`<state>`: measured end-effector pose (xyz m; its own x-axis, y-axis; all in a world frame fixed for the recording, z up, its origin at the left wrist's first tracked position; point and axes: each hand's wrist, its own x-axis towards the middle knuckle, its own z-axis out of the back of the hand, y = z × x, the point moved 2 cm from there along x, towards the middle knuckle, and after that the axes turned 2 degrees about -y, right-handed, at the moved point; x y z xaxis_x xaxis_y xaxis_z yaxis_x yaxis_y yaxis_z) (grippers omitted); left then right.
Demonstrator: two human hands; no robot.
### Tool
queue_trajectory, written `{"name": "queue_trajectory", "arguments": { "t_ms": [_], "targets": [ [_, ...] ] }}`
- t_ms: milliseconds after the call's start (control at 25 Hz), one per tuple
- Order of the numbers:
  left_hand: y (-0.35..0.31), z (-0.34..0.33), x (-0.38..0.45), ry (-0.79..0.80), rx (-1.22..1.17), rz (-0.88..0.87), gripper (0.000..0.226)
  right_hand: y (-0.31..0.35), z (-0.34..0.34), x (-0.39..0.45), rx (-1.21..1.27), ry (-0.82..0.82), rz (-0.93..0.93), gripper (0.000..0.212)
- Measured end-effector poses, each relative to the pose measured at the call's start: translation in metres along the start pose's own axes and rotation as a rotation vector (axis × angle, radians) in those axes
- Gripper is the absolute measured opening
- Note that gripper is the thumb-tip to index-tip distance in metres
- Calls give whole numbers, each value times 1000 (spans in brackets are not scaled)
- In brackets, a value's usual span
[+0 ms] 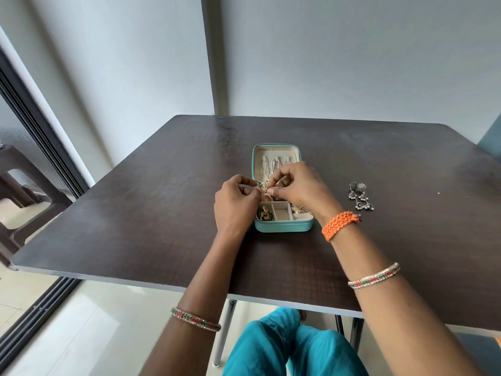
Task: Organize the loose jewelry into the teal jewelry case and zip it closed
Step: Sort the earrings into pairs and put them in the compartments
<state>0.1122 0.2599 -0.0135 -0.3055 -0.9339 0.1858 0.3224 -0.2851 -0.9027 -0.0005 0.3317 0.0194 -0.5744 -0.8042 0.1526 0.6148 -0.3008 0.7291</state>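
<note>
Here, nearest the camera, two forearms reach forward over a dark wooden table [135,213], one patterned bangle on each, plus one orange woven band on the right wrist. Both hands meet above the open teal jewelry case [282,226], which lies flat with its lid folded away from the person.

The left hand [234,204] has its fingers curled, fingertips pinching the left edge of a round gold earring [264,193]. The right hand [301,189] pinches the same piece from the other side, thumb and forefinger pressed together on it. Holding it from both sides, just above the tray, probably steadies the small piece while it is fastened or lowered into a slot.

Directly below the grip is the case's tray, divided into small cream compartments. I count three along the near row: the one under the left hand holds a dark green and gold piece [264,214], the middle one looks empty, and the one under the right wrist holds something gold, partly hidden.

Beyond the grip, the lid's cream lining carries several hanging silver chains [269,166]; the exact number is too fine to tell.

Well to the right of the grip, one pair of silver dangling earrings [359,198] lies loose on the table, seemingly waiting its turn. The zip is not yet closed.
</note>
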Motion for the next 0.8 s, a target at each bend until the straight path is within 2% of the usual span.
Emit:
{"name": "queue_trajectory", "arguments": {
  "t_ms": [240,560,800],
  "targets": [
    [0,1,-2,-1,-22,-4,8,1,-2,-4,-15,-94,95,4],
    [-1,2,-3,-6,-16,-24,8,6,3,-8,-80,24,81,8],
    [-2,2,-4,10,-5,-39,9,5,1,-6,-129,51,65,10]
  ]
}}
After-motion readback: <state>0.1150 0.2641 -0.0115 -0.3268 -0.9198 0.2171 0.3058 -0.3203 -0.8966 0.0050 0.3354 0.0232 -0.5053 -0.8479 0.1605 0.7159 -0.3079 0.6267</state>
